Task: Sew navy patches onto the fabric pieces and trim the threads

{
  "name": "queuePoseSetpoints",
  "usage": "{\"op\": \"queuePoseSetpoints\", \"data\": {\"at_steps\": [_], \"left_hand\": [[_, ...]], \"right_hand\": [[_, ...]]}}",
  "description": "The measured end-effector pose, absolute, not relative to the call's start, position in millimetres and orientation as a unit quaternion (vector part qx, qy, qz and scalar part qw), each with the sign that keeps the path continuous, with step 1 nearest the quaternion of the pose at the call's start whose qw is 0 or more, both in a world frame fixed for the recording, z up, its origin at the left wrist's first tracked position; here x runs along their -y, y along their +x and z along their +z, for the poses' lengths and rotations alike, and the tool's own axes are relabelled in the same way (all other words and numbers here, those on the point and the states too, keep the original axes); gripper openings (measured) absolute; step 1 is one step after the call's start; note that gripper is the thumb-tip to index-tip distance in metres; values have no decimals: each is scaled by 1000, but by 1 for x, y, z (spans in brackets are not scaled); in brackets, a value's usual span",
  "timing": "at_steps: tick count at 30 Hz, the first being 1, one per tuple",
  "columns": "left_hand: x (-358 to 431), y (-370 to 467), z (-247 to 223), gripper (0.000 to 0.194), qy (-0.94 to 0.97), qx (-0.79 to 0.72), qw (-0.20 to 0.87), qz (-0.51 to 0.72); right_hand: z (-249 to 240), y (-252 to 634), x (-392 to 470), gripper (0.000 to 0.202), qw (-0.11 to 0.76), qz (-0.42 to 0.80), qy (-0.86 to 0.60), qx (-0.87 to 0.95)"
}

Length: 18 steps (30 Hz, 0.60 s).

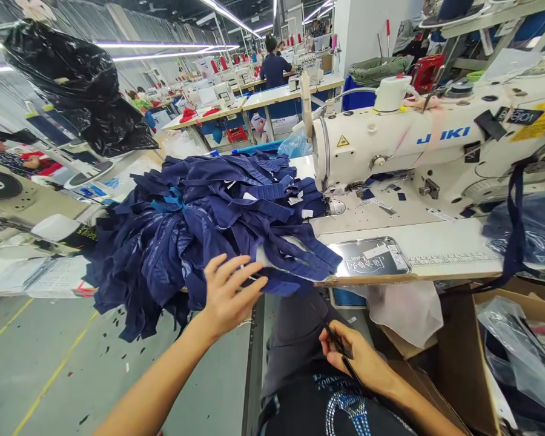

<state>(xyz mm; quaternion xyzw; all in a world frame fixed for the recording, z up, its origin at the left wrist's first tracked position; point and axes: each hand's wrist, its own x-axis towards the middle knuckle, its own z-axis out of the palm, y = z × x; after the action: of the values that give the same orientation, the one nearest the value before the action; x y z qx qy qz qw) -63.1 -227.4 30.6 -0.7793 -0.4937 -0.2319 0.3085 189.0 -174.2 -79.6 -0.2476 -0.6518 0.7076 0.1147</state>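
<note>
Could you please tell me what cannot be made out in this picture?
All in the head view:
Black tool: its exact kind, partly covered by the right hand.
Navy fabric pile: its lower layers, hidden by the upper ones.
White tag: any writing, too small.
Sewing machine: its right end, cut off by the edge.

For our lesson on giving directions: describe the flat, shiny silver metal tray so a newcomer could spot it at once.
Find the big white sewing machine with blue JUKI lettering on the right. Along its white tabletop's front edge, just right of the heaped dark-blue fabric strips, lies the tray. Its mirror-like shine and rounded corners set it apart from the matt cloth.
</note>
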Motion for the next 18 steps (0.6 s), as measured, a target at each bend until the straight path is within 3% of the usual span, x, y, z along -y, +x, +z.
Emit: {"op": "queuePoseSetpoints", "data": {"at_steps": [6,12,14,18], "left_hand": [[245,-70,67,19,-710,614,12,-345],[244,-66,66,25,-601,664,-235,-378],[244,-65,68,25,-602,648,-266,-383],[244,-64,70,26,-652,629,-213,-366]], "right_hand": [[-71,162,184,21,146,641,-118,744],[-53,134,198,47,145,664,-2,734],[-52,129,199,54,145,717,-3,682],[-56,117,197,56,111,798,3,592]]}}
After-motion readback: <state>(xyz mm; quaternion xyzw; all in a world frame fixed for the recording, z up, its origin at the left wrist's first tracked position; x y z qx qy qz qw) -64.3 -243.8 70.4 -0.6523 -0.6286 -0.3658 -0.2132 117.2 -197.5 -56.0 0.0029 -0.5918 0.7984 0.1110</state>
